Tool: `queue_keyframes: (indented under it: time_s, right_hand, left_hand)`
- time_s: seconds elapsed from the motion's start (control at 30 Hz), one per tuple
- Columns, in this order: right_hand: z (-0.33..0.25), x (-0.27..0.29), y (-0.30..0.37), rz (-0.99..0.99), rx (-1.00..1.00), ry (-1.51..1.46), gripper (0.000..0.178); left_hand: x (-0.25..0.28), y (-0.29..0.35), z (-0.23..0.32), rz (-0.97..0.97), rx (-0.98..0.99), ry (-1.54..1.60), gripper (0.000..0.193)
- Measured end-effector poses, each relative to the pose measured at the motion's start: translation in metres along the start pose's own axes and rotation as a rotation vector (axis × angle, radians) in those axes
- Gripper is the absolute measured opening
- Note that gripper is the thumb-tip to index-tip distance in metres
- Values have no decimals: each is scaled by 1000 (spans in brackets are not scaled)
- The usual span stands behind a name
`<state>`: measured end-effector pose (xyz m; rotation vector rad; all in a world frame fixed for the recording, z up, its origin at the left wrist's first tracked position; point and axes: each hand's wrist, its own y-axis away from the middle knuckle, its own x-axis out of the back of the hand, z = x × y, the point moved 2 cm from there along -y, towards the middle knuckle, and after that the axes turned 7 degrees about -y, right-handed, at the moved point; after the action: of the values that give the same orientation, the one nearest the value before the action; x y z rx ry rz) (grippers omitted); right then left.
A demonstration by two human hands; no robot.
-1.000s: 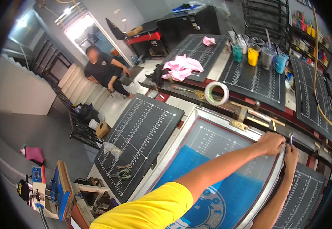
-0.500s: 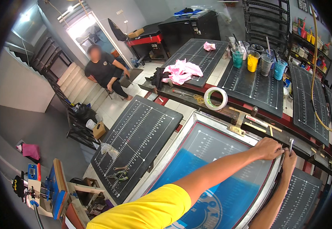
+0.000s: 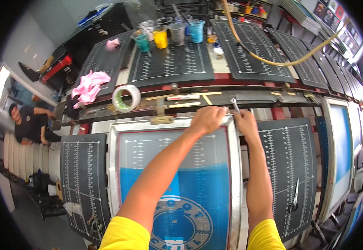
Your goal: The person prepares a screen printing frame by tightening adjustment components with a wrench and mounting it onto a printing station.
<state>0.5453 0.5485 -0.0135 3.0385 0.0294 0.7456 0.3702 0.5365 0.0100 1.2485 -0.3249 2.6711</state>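
A silver-edged screen printing frame (image 3: 112,175) lies in front of me, its mesh partly blue with a round printed design. My left hand (image 3: 207,121) is closed over the frame's far right corner; what its fingers grip is hidden. Just right of that corner, my right hand (image 3: 245,123) is wrapped around a metal wrench (image 3: 234,104), whose ring end sticks up beyond the fingers. The two hands are close together, with a narrow gap between them. A brass-coloured hinge clamp (image 3: 162,120) sits at the frame's far edge, left of my left hand.
Along the far rail lie a roll of tape (image 3: 126,98), a marker (image 3: 183,98) and wooden sticks. Cups of coloured ink (image 3: 160,37) stand on a black board behind. Scissors (image 3: 295,196) rest on the right board (image 3: 304,158). A person (image 3: 31,125) sits at far left.
My view has swung to the right and levelled, so the frame now stands straight ahead. Both hands remain at the same corner, and the wrench is still in my right hand.
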Motion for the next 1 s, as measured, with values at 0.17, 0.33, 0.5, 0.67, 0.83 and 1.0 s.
queue_keyframes:
  time_s: [0.17,0.33,0.5,0.67,0.83,1.0]
  right_hand:
    - [-1,5,8,35,-15,-77,31]
    - [-4,1,11,31,4,-98,29]
    - [-4,0,12,37,12,-134,29]
    - [-9,12,6,186,-76,-431,30]
    - [-6,24,3,274,100,-329,25]
    - [0,20,-1,237,54,-724,18]
  left_hand:
    - [0,-4,6,-220,82,-82,56]
    - [3,-1,4,-231,88,-63,53]
    - [4,-3,3,-242,54,-88,45]
    - [-1,-3,-1,-230,18,-137,41]
    - [-4,-4,-3,-242,11,-178,40]
    - [-2,-3,5,-249,48,-188,39]
